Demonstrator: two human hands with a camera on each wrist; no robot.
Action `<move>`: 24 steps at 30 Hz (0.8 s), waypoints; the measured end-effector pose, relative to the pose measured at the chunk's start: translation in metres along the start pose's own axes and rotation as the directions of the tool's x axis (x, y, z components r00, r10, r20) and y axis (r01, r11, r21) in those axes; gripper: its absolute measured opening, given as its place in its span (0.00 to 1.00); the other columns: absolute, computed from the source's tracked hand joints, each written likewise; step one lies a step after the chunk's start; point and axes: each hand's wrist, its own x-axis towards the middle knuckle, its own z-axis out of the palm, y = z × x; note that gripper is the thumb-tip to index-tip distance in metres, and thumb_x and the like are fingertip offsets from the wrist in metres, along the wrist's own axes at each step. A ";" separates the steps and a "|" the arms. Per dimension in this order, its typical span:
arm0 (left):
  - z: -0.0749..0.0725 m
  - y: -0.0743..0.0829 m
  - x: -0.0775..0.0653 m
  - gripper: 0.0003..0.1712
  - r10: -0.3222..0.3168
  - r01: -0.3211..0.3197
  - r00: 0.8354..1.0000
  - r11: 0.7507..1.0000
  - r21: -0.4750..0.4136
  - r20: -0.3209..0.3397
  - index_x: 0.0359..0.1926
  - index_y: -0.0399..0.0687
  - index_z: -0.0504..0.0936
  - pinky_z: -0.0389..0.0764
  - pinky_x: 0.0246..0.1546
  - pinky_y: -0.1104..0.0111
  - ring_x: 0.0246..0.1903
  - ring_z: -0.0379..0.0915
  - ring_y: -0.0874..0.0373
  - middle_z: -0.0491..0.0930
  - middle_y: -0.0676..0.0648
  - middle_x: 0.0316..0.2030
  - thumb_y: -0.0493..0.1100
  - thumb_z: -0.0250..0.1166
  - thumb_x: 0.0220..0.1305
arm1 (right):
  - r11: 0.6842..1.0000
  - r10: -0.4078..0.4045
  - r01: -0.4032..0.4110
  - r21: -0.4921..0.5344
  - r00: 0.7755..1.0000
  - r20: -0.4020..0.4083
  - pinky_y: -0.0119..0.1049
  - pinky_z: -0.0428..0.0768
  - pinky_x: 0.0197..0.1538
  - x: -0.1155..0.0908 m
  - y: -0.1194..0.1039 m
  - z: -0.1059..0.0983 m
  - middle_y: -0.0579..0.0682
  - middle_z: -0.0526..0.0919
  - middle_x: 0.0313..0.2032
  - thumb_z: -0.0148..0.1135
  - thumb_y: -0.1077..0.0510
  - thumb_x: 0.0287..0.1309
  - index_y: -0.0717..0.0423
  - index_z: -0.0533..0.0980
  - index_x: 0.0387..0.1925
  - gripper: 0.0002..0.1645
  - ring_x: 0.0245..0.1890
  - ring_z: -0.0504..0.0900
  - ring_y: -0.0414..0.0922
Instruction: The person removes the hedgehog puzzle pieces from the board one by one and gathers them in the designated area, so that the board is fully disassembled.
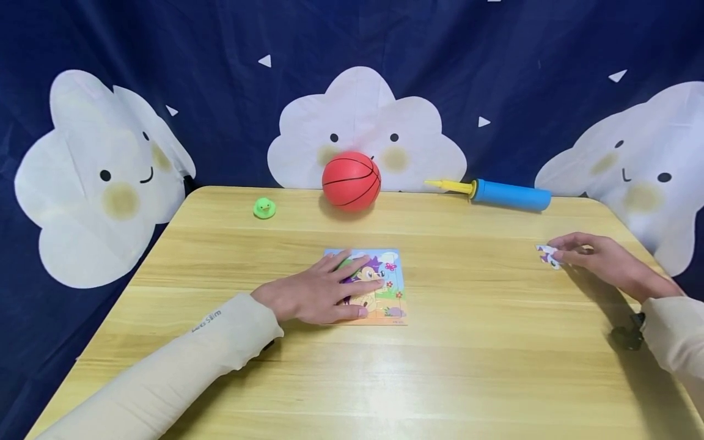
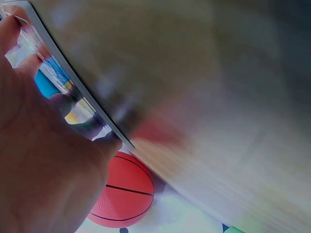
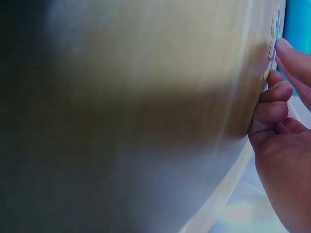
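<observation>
My left hand lies with fingers straight and spread across a square cartoon jigsaw puzzle, covering much of its left side. A purple-haired animal, flowers and a butterfly show around the fingers. In the left wrist view the hand is seen from behind, over the puzzle's edge. At the table's right side my right hand pinches a small white-and-purple puzzle piece between thumb and fingers, at the tabletop. The right wrist view shows the thumb on the piece and the other fingers curled against the table.
A red ball stands at the back middle of the wooden table. A green toy duck sits to its left. A blue hand pump with a yellow nozzle lies at the back right. Behind hangs a dark blue cloud-patterned cloth.
</observation>
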 end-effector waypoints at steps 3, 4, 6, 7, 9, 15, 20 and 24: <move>0.000 0.000 0.000 0.37 -0.003 0.003 1.000 1.000 0.002 0.001 0.86 0.80 0.55 0.35 0.88 0.42 0.89 0.25 0.39 0.37 0.51 0.90 0.71 0.49 0.83 | 0.999 0.012 -0.011 -0.036 1.000 0.009 0.21 0.77 0.44 0.001 -0.001 0.000 0.32 0.82 0.50 0.60 0.45 0.83 0.60 0.75 0.71 0.30 0.45 0.74 0.20; 0.000 0.000 -0.001 0.37 -0.001 0.001 1.000 1.000 0.000 0.001 0.86 0.80 0.55 0.35 0.88 0.42 0.89 0.25 0.39 0.37 0.51 0.90 0.71 0.49 0.83 | 0.999 0.016 -0.016 -0.042 1.000 0.012 0.21 0.76 0.44 0.001 -0.002 0.000 0.33 0.82 0.51 0.60 0.44 0.83 0.60 0.75 0.72 0.30 0.45 0.73 0.20; 0.000 0.000 -0.001 0.37 0.002 -0.002 1.000 1.000 -0.001 -0.001 0.86 0.80 0.55 0.35 0.88 0.42 0.89 0.25 0.38 0.37 0.51 0.90 0.71 0.49 0.83 | 0.998 0.015 -0.015 -0.053 1.000 0.015 0.21 0.76 0.45 0.001 -0.002 0.000 0.37 0.82 0.53 0.59 0.45 0.83 0.60 0.75 0.72 0.30 0.46 0.71 0.19; 0.000 0.000 -0.001 0.37 0.003 -0.003 1.000 1.000 -0.001 0.000 0.86 0.80 0.55 0.35 0.88 0.42 0.89 0.25 0.38 0.37 0.51 0.90 0.71 0.49 0.83 | 0.998 0.016 -0.016 -0.055 1.000 0.013 0.21 0.76 0.44 0.001 -0.003 0.000 0.39 0.82 0.54 0.59 0.45 0.83 0.60 0.75 0.72 0.30 0.46 0.71 0.19; 0.000 0.001 -0.001 0.37 0.000 0.000 1.000 1.000 -0.002 0.003 0.86 0.80 0.55 0.35 0.88 0.42 0.89 0.25 0.39 0.37 0.51 0.90 0.71 0.49 0.83 | 0.998 0.015 -0.014 -0.054 1.000 0.014 0.22 0.76 0.44 0.000 -0.003 0.000 0.45 0.82 0.55 0.58 0.46 0.84 0.61 0.75 0.72 0.29 0.46 0.72 0.20; 0.000 0.000 -0.001 0.37 -0.012 0.012 1.000 1.000 0.001 0.008 0.86 0.82 0.54 0.34 0.88 0.43 0.89 0.24 0.39 0.36 0.52 0.90 0.72 0.49 0.83 | 0.999 -0.003 0.004 -0.054 1.000 0.012 0.23 0.76 0.44 0.000 -0.003 0.002 0.51 0.82 0.57 0.58 0.48 0.84 0.60 0.74 0.73 0.28 0.46 0.72 0.21; 0.001 0.000 0.000 0.37 -0.010 0.010 1.000 1.000 0.006 0.005 0.86 0.82 0.54 0.34 0.88 0.43 0.89 0.24 0.39 0.36 0.53 0.90 0.72 0.48 0.83 | 1.000 -0.012 0.012 -0.021 1.000 -0.017 0.22 0.78 0.44 -0.002 -0.002 0.002 0.25 0.80 0.52 0.58 0.46 0.84 0.58 0.75 0.73 0.28 0.46 0.76 0.21; 0.001 -0.001 -0.001 0.37 0.003 -0.003 1.000 1.000 0.006 -0.006 0.86 0.81 0.54 0.34 0.88 0.43 0.89 0.25 0.39 0.37 0.52 0.90 0.72 0.48 0.83 | 1.000 -0.005 0.004 -0.007 0.997 -0.074 0.25 0.80 0.42 -0.004 -0.009 0.003 0.15 0.74 0.51 0.57 0.42 0.83 0.57 0.74 0.73 0.30 0.45 0.76 0.19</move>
